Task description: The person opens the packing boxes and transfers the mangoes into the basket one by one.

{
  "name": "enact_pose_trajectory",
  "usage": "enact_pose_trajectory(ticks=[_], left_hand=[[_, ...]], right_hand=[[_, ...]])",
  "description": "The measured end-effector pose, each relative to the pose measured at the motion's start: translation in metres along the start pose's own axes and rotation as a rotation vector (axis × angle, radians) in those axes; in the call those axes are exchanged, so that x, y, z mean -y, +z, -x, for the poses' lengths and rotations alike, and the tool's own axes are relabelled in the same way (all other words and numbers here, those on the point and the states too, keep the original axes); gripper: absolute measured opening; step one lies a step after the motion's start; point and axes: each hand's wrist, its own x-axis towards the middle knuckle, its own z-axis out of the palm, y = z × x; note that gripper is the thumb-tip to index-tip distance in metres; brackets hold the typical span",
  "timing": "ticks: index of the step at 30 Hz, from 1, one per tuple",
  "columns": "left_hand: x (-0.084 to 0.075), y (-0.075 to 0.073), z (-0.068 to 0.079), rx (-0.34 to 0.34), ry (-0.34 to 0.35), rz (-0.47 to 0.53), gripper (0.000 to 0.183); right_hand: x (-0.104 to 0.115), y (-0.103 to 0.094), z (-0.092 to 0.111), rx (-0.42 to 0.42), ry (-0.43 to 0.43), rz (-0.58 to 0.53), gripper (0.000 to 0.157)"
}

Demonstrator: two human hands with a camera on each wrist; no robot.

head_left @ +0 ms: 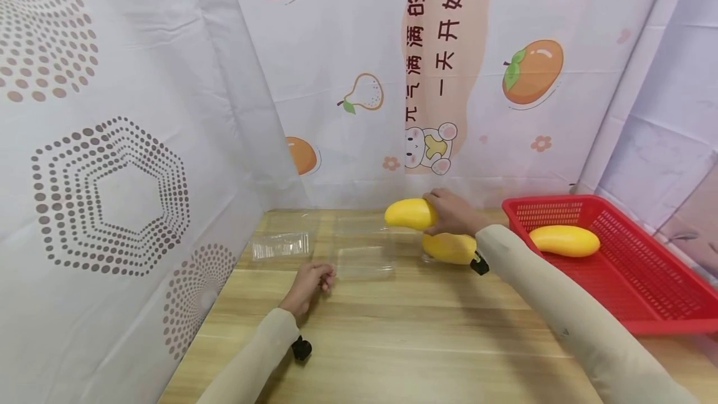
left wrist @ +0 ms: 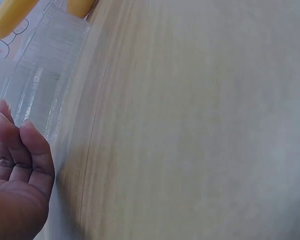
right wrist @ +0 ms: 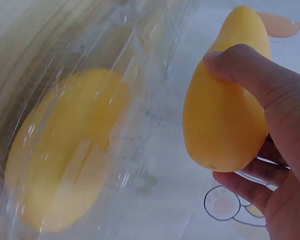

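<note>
In my right hand [head_left: 453, 212], a yellow mango [head_left: 408, 214] is held up over the back of the table, the thumb on one side and the fingers around the other. Below that hand lies a second mango [right wrist: 65, 155], inside a clear plastic box [right wrist: 155, 55]. My left hand [head_left: 310, 285] hovers or rests by the front of another clear box [head_left: 364, 262], its fingers loosely bent and nothing in them. Whether it touches that box I cannot tell. A third clear box [head_left: 280, 247] stands farther left.
On the right stands a red plastic basket [head_left: 628, 285] with one more mango [head_left: 563, 240] in it. A printed curtain [head_left: 348, 30] hangs right behind the wooden table [head_left: 381, 354], and a dotted curtain [head_left: 129, 204] closes off the left side.
</note>
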Motion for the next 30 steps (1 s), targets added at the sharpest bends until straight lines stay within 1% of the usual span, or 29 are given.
enact_pose_trajectory(ticks=[8,14,21,26,30], left_hand=[[0.0,0.001,0.002,-0.008,0.002,0.01,0.026],[-0.002,0.002,0.002,-0.015,-0.015,0.014,0.027],[-0.003,0.002,0.002,-0.02,-0.027,0.01,0.028],[-0.002,0.002,0.002,-0.01,-0.017,0.01,0.029],[-0.002,0.003,0.002,-0.016,-0.011,0.016,0.027]], right_hand=[[-0.014,-0.008,0.012,0.002,0.054,-0.044,0.075],[-0.027,-0.014,0.021,0.008,0.098,-0.075,0.072],[-0.038,-0.018,0.03,0.006,0.131,-0.054,0.073],[-0.043,-0.021,0.037,0.011,0.156,-0.052,0.073],[-0.047,-0.025,0.042,-0.01,0.158,-0.024,0.074]])
